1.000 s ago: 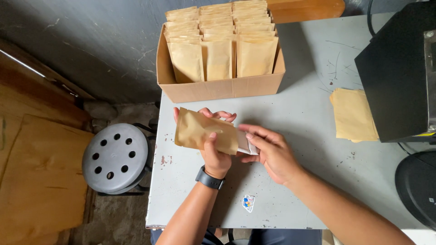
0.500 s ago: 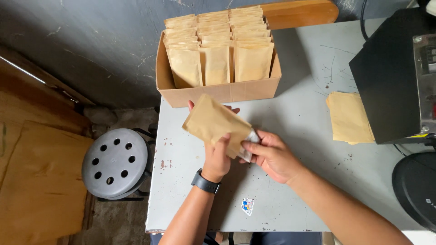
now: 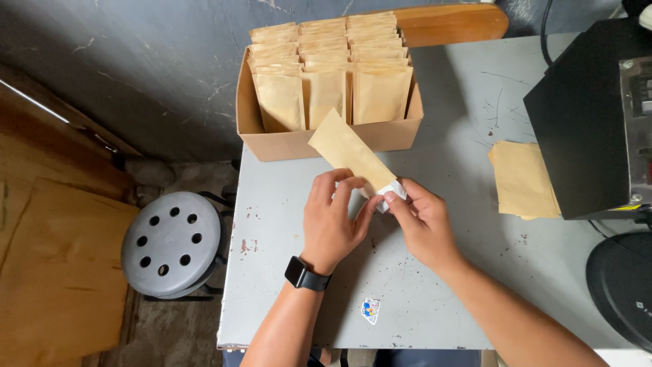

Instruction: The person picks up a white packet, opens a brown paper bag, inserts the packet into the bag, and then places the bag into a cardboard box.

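A tan paper pouch [image 3: 348, 150] is tilted up over the grey table [image 3: 441, 285], its top corner in front of the cardboard box [image 3: 272, 144]. My left hand [image 3: 331, 221], with a black watch on the wrist, grips the pouch's lower end. My right hand [image 3: 421, 224] pinches a small white packet [image 3: 392, 192] at the pouch's lower opening. The box behind holds several upright tan pouches [image 3: 326, 75] in rows.
A flat stack of tan pouches [image 3: 519, 180] lies at the right beside a black machine [image 3: 598, 115]. A grey perforated stool [image 3: 171, 243] stands left of the table. A small sticker [image 3: 370, 310] is near the front edge. A black round object [image 3: 621, 289] sits at the lower right.
The pouch has turned from lying nearly flat across my hands to pointing up and left toward the box. My right hand has brought the white packet to its lower end.
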